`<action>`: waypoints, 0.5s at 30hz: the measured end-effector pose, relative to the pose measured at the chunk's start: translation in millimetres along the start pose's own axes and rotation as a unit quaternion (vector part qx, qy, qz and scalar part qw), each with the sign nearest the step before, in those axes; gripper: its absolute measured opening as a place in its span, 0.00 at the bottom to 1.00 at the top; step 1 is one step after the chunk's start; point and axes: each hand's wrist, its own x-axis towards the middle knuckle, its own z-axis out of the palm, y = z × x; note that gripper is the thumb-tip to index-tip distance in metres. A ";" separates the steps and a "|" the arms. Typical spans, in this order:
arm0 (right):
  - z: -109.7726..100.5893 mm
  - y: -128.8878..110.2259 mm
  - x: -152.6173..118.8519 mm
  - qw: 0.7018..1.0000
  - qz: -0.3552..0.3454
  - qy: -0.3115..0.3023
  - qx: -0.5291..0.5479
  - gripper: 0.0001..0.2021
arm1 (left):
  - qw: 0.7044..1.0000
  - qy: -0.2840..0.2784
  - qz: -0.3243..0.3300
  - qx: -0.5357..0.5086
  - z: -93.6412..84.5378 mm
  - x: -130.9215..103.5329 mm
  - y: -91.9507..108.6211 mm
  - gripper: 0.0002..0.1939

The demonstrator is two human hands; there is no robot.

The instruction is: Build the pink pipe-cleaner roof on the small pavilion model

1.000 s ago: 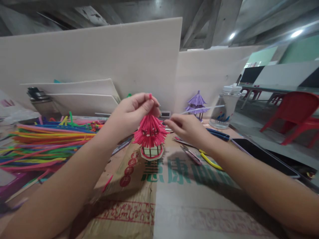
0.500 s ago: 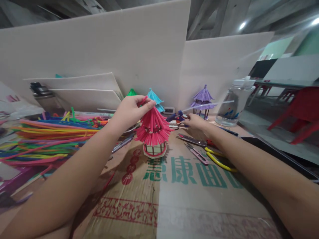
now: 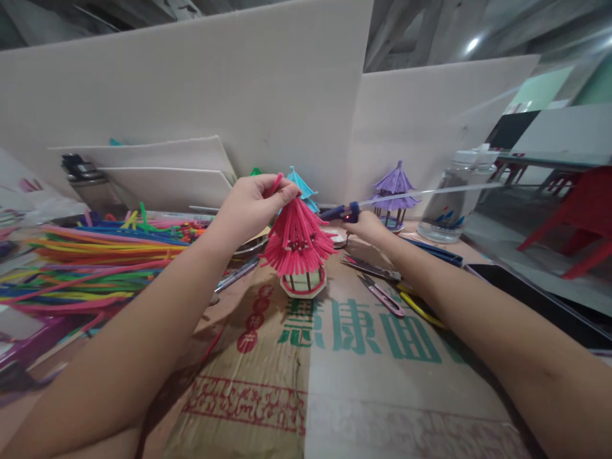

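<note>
A red two-tiered pavilion [image 3: 299, 248] with a pale eight-sided base stands near the middle of the cardboard sheet [image 3: 382, 401]. My left hand [image 3: 262, 197] is closed at its peak, with a bit of red stem between thumb and fingers. Behind the pavilion, to the right, my right hand [image 3: 366, 226] is wrapped round the handle of a dark blue glue gun [image 3: 342, 213]. The gun's nozzle points left, towards the roof, and a long clear glue stick [image 3: 430, 191] sticks out of its back.
Colourful stems [image 3: 105, 255] lie heaped at left. Cyan [image 3: 301, 185] and purple pavilions [image 3: 394, 188] stand behind. Thread snips [image 3: 382, 296], scissors [image 3: 373, 268] and yellow-handled pliers [image 3: 421, 309] lie right of centre. A clear bottle [image 3: 452, 204] stands at back right.
The glue gun is now raised in my right hand, its stick reaching further right. The red pavilion sits slightly further right in view, my left hand still at its peak.
</note>
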 end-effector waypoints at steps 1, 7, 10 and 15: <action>-7.7 -3.2 -4.8 1.000 -0.003 0.015 0.009 0.14 | 1.000 0.004 0.007 -0.004 -0.5 1.0 -1.2 0.18; -46.7 -32.7 -59.5 0.951 -0.151 0.129 0.238 0.13 | 0.999 0.000 0.040 -0.025 1.3 3.7 -8.1 0.17; -55.5 -47.1 -84.8 0.926 -0.223 0.122 0.279 0.08 | 0.999 0.006 0.046 -0.014 1.6 3.4 -8.1 0.17; -61.1 -60.2 -106.5 0.941 -0.240 0.067 0.231 0.13 | 0.999 0.023 0.042 0.014 -0.1 5.1 -9.8 0.17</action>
